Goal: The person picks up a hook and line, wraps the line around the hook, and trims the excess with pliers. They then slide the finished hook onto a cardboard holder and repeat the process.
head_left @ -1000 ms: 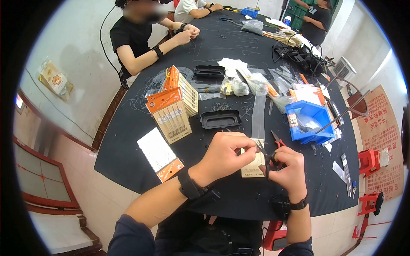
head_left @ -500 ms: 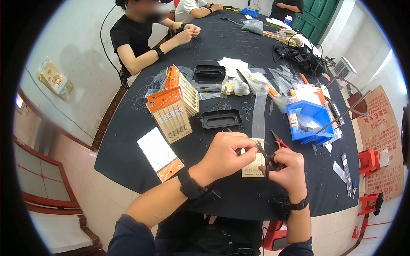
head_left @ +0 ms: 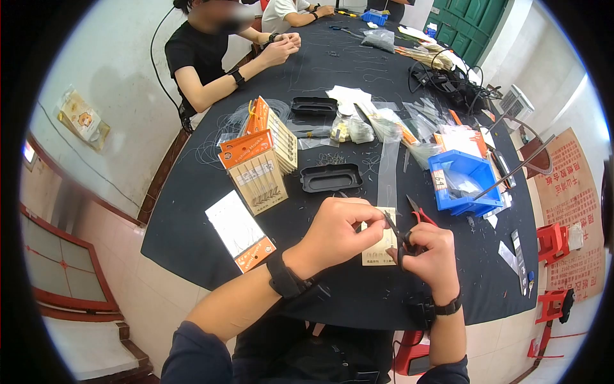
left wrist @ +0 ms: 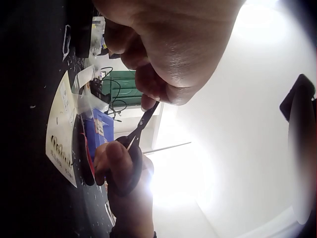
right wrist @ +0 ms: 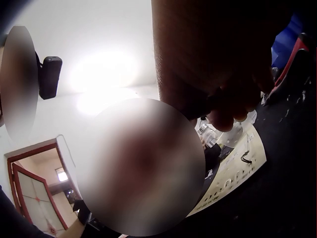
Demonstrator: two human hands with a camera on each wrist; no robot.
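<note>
In the head view my left hand point(head_left: 342, 227) has thumb and forefinger pinched together on what seems a thin fishing line, mostly hidden by the fingers. Black-handled scissors point(left wrist: 143, 121) are gripped in my right hand point(head_left: 433, 248), fingers through the loops. Their blade tips meet the left fingertips, and in the left wrist view the blades lie nearly together. Beneath both hands, a cream hook card point(head_left: 378, 255) with a row of small fishing hooks lies on the black table. The right wrist view shows the card point(right wrist: 233, 171) below the right fingers.
Red-handled cutters point(head_left: 419, 214) lie beyond the right hand, near a blue bin point(head_left: 464, 201). A black tray point(head_left: 331, 179) sits ahead. Packed hook cards point(head_left: 259, 182) stand to the left, with a white-backed packet point(head_left: 236, 227) nearby. Another person point(head_left: 208, 70) works across the table.
The scissor blades, spread apart a second ago, are now closer together at the left fingertips. Both my hands keep their places. The standing person at the back has moved left, mostly out of view.
</note>
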